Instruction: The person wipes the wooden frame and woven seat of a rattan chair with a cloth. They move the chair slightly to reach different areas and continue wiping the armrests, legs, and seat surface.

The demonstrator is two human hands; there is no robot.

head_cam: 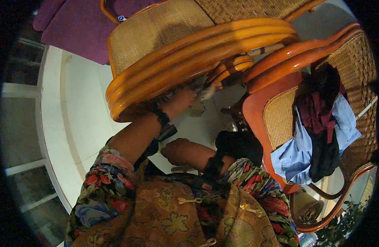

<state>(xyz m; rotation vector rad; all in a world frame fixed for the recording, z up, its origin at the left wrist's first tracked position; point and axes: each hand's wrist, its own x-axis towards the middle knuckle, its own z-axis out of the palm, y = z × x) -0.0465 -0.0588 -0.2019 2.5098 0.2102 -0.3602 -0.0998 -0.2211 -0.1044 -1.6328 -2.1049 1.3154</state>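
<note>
My left hand [183, 100] reaches under the curved edge of a wooden furniture piece with woven rattan panels [189, 52]. Its fingers are dim and blurred, near a pale, cloth-like thing [207, 92], and I cannot tell whether they hold it. Lower down, my right hand [175, 151] is bent in front of my body, below that edge. Its fingers are turned away and mostly hidden, so any grip does not show. Both wrists wear dark bands.
On the right, light blue, maroon and black clothes [296, 160] lie over a wooden chair with woven rattan [279, 114]. A purple upholstered seat [81, 31] stands at upper left. A leafy plant [347, 219] is at lower right.
</note>
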